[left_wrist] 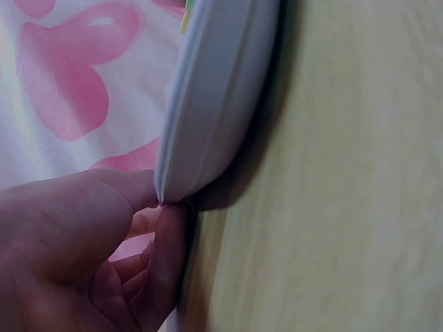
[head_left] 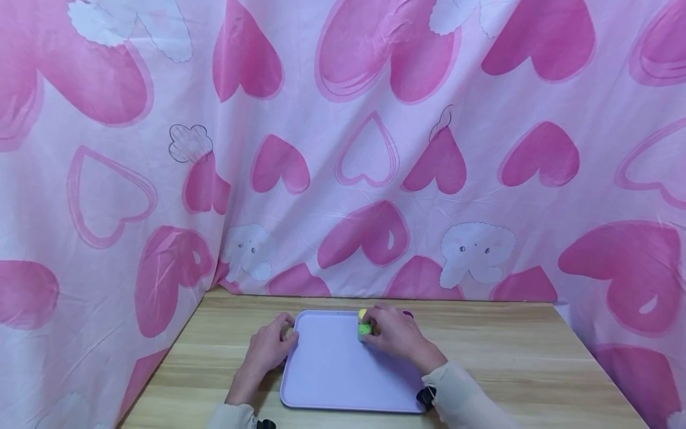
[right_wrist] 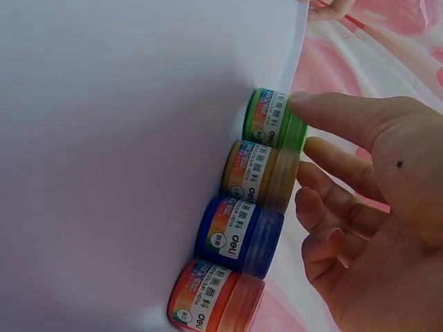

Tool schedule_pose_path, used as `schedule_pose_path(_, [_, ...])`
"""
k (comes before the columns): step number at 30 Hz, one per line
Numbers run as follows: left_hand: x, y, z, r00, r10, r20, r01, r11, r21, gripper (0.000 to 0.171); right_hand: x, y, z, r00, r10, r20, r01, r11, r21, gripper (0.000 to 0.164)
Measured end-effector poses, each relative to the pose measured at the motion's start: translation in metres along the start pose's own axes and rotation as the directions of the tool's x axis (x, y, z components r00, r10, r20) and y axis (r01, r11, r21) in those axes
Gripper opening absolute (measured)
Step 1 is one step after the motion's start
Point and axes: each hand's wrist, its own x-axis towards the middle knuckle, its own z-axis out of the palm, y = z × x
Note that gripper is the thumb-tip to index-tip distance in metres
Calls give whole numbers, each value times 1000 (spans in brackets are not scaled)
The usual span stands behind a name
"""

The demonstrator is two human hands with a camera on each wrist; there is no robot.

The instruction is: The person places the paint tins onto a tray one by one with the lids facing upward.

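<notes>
A pale lilac tray [head_left: 332,375] lies on the table. My left hand [head_left: 268,345] pinches the tray's left rim near its far corner, thumb above and fingers below, as the left wrist view shows. Over the tray's far right part, my right hand [head_left: 395,333] pinches a small green paint jar [right_wrist: 273,119] between thumb and index finger. Beside that jar, in a row on the tray, stand an ochre paint jar [right_wrist: 259,175], a blue paint jar [right_wrist: 239,235] and an orange-red paint jar [right_wrist: 216,297]. In the head view my right hand hides most of this row.
Near the tray's far edge, a yellow lid [head_left: 362,313] and a purple lid [head_left: 408,313] show around my right hand. The tray stands on a wooden table [head_left: 514,369]. A pink heart-patterned curtain [head_left: 300,226] hangs behind the table and along both sides.
</notes>
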Motion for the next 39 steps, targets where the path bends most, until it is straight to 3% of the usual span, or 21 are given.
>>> schedule_pose_path(26, [-1, -1, 0, 1000, 13, -1, -13, 1000, -11, 23, 2, -2, 10, 996, 80, -47, -77, 995, 64, 30])
schedule_pose_path(34, [1, -3, 1, 1000, 9, -11, -9, 1000, 1, 22, -3, 1, 0, 996, 87, -28, -84, 991, 99, 33])
schedule_pose_path(39, [3, -4, 3, 1000, -5, -5, 5, 1000, -6, 23, -8, 4, -11, 995, 85, -57, -78, 990, 118, 29])
